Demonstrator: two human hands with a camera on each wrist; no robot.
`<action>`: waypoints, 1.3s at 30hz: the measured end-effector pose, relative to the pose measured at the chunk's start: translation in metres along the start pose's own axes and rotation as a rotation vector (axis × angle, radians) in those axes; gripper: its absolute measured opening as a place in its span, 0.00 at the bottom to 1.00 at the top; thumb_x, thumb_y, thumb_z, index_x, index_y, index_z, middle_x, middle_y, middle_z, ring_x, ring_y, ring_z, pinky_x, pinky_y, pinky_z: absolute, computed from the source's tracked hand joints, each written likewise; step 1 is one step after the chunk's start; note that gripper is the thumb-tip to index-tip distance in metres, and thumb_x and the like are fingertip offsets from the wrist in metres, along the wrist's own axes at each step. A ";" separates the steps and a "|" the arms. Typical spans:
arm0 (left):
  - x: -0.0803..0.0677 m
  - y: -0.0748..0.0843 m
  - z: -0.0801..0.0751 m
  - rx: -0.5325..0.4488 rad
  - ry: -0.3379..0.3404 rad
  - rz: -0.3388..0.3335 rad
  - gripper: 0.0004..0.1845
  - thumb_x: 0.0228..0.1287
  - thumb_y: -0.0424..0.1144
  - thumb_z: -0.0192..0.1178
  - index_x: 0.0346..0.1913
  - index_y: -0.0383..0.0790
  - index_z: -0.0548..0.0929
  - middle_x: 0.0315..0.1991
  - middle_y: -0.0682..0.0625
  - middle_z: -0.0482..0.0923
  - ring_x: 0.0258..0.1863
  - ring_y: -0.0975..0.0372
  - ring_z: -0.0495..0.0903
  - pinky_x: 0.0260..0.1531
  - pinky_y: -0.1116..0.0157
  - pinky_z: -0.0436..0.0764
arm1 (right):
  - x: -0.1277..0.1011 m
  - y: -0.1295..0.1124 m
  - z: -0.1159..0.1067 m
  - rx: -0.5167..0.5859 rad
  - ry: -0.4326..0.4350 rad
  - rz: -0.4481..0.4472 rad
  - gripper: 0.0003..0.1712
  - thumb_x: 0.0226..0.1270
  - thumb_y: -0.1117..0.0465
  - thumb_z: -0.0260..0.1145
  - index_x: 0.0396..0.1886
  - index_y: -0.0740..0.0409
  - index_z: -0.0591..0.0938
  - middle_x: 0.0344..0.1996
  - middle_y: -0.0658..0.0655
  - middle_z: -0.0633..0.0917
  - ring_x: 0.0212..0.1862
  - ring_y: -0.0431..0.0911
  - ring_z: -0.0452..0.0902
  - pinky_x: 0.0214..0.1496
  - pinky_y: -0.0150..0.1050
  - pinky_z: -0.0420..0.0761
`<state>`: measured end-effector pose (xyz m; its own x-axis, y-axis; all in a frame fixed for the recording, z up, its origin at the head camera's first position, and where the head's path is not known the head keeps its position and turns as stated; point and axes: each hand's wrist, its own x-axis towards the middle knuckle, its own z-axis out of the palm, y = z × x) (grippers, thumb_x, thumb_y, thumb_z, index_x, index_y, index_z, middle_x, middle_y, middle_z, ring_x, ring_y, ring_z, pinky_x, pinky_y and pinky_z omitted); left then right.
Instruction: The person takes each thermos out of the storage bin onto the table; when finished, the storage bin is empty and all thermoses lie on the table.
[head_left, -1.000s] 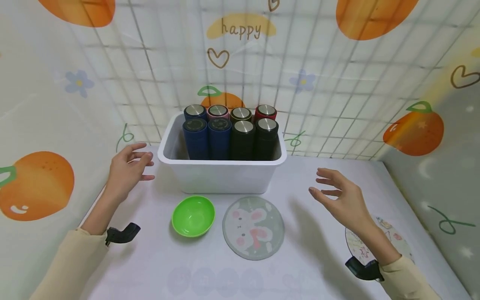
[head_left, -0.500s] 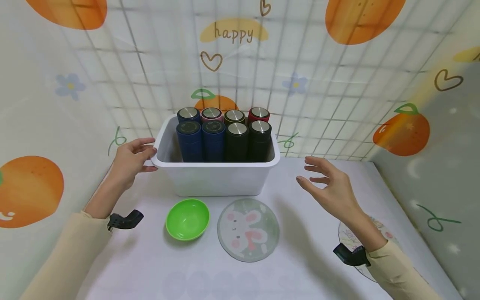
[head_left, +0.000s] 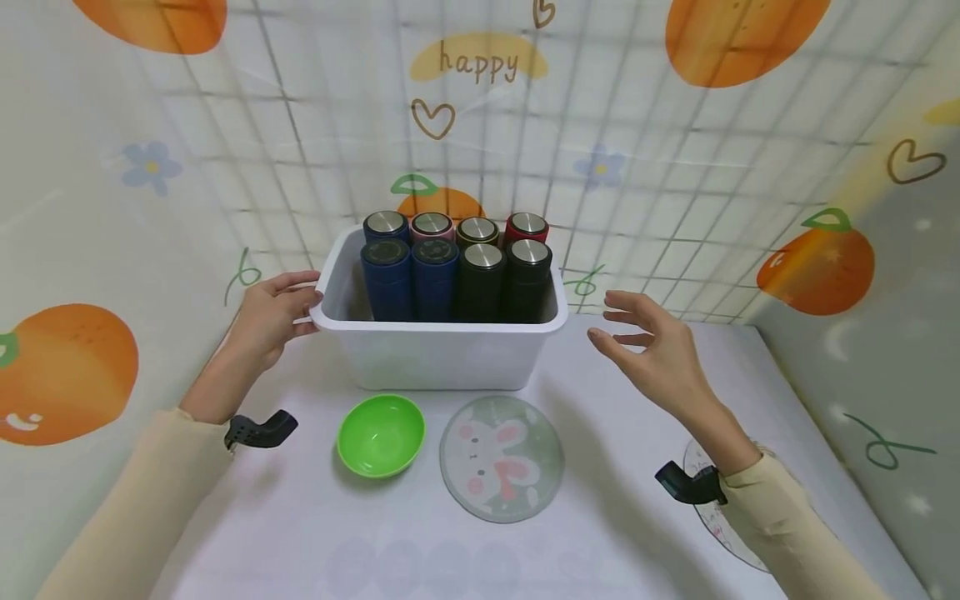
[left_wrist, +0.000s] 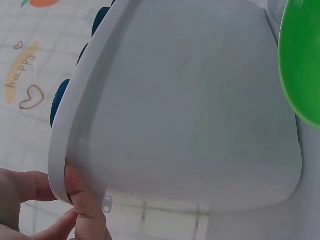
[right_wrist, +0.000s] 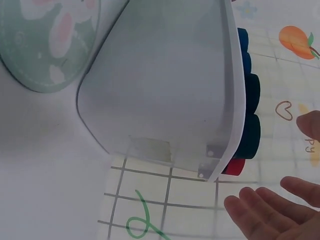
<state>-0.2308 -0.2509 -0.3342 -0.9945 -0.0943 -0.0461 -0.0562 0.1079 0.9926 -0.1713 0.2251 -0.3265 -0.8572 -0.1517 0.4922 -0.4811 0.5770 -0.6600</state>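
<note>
Gripping white bin (head_left: 442, 354) rim, left hand (head_left: 264, 321), thumb under lip in wrist view

White bin (head_left: 438, 354): smooth matt plastic. Bottles (head_left: 457, 279) inside it: matt bodies, brushed metal tops. Green bowl (head_left: 381, 434) in front of bin: glossy plastic. Round rabbit mat (head_left: 501, 457) beside bowl: matt, cloth-like. Tabletop (head_left: 600, 533): smooth matt sheet.
</note>
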 end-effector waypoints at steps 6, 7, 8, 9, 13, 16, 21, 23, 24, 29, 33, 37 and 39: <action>-0.001 0.003 0.007 0.041 0.000 0.020 0.26 0.72 0.36 0.58 0.69 0.31 0.69 0.53 0.41 0.74 0.35 0.63 0.81 0.33 0.69 0.84 | 0.008 -0.003 0.001 0.016 0.009 -0.001 0.28 0.63 0.61 0.74 0.62 0.58 0.78 0.58 0.55 0.81 0.55 0.52 0.81 0.46 0.46 0.84; -0.001 0.003 0.008 0.059 0.001 0.025 0.26 0.73 0.36 0.58 0.69 0.31 0.69 0.54 0.41 0.74 0.35 0.63 0.81 0.33 0.69 0.84 | 0.009 -0.004 0.001 0.018 0.012 0.001 0.28 0.63 0.60 0.74 0.62 0.58 0.78 0.58 0.55 0.81 0.55 0.52 0.81 0.46 0.45 0.84; -0.001 0.003 0.008 0.067 0.000 0.027 0.26 0.73 0.37 0.57 0.70 0.31 0.69 0.55 0.40 0.74 0.35 0.63 0.81 0.33 0.69 0.84 | 0.011 -0.004 0.002 0.020 0.013 0.002 0.27 0.64 0.60 0.74 0.62 0.58 0.79 0.58 0.55 0.81 0.55 0.51 0.82 0.46 0.44 0.84; -0.001 0.003 0.008 0.076 -0.002 0.028 0.26 0.73 0.37 0.57 0.70 0.32 0.69 0.55 0.40 0.73 0.36 0.63 0.80 0.34 0.69 0.84 | 0.014 -0.005 0.002 0.023 0.013 0.002 0.27 0.64 0.60 0.74 0.62 0.58 0.79 0.58 0.54 0.81 0.55 0.51 0.82 0.47 0.42 0.84; -0.003 0.002 0.006 0.099 -0.006 0.022 0.27 0.74 0.39 0.56 0.71 0.33 0.68 0.59 0.37 0.71 0.39 0.62 0.80 0.35 0.69 0.84 | 0.023 -0.006 0.007 0.030 0.010 -0.001 0.28 0.63 0.60 0.74 0.62 0.58 0.78 0.58 0.53 0.81 0.55 0.51 0.81 0.47 0.42 0.84; -0.004 0.000 0.004 0.098 -0.006 0.016 0.27 0.75 0.40 0.55 0.72 0.34 0.67 0.60 0.37 0.71 0.39 0.62 0.80 0.35 0.68 0.84 | 0.029 -0.005 0.010 0.017 0.005 -0.006 0.29 0.63 0.59 0.74 0.63 0.59 0.78 0.59 0.54 0.81 0.56 0.51 0.80 0.48 0.47 0.84; -0.004 -0.003 0.002 0.079 0.000 0.019 0.27 0.74 0.40 0.56 0.72 0.34 0.67 0.58 0.38 0.71 0.36 0.64 0.80 0.34 0.69 0.84 | 0.039 -0.006 0.014 0.011 0.003 0.004 0.30 0.63 0.57 0.74 0.63 0.59 0.77 0.59 0.55 0.81 0.56 0.51 0.81 0.48 0.48 0.84; -0.004 -0.004 0.001 0.069 0.003 0.024 0.27 0.74 0.39 0.56 0.72 0.34 0.67 0.57 0.39 0.71 0.35 0.64 0.80 0.33 0.69 0.84 | 0.043 -0.006 0.015 0.024 0.004 0.016 0.30 0.62 0.57 0.75 0.63 0.58 0.78 0.59 0.54 0.81 0.56 0.50 0.81 0.47 0.44 0.84; -0.004 -0.004 0.001 0.064 0.005 0.026 0.27 0.74 0.39 0.56 0.72 0.33 0.67 0.57 0.39 0.72 0.35 0.64 0.80 0.33 0.69 0.84 | 0.044 -0.007 0.015 0.030 0.001 0.020 0.30 0.62 0.56 0.75 0.63 0.58 0.78 0.59 0.53 0.81 0.55 0.50 0.81 0.47 0.42 0.84; -0.005 -0.005 0.002 0.058 0.007 0.031 0.27 0.74 0.39 0.56 0.71 0.33 0.68 0.56 0.39 0.72 0.35 0.64 0.80 0.32 0.70 0.84 | 0.053 -0.007 0.019 0.065 -0.006 0.022 0.31 0.61 0.56 0.76 0.63 0.58 0.78 0.59 0.54 0.81 0.56 0.50 0.81 0.48 0.43 0.84; -0.005 -0.005 0.001 0.083 0.010 0.030 0.27 0.75 0.39 0.56 0.71 0.33 0.68 0.58 0.38 0.72 0.36 0.64 0.80 0.33 0.69 0.84 | 0.059 -0.007 0.023 0.085 -0.011 0.020 0.32 0.61 0.57 0.76 0.63 0.59 0.77 0.59 0.55 0.80 0.57 0.51 0.80 0.49 0.46 0.83; -0.005 -0.004 0.002 0.114 0.016 0.041 0.26 0.75 0.39 0.56 0.71 0.33 0.69 0.58 0.37 0.72 0.37 0.63 0.79 0.33 0.69 0.84 | 0.063 -0.007 0.026 0.070 -0.016 0.032 0.32 0.61 0.54 0.76 0.63 0.58 0.77 0.59 0.54 0.80 0.57 0.49 0.80 0.49 0.43 0.83; -0.005 -0.002 0.003 0.125 0.020 0.048 0.25 0.75 0.39 0.56 0.71 0.33 0.69 0.58 0.37 0.72 0.37 0.63 0.79 0.33 0.69 0.84 | 0.065 -0.007 0.027 0.067 -0.016 0.035 0.32 0.61 0.54 0.76 0.63 0.58 0.77 0.59 0.54 0.80 0.57 0.48 0.80 0.49 0.43 0.83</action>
<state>-0.2261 -0.2480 -0.3363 -0.9944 -0.1060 0.0043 -0.0209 0.2354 0.9717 -0.2286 0.1899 -0.3050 -0.8764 -0.1456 0.4590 -0.4613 0.5269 -0.7138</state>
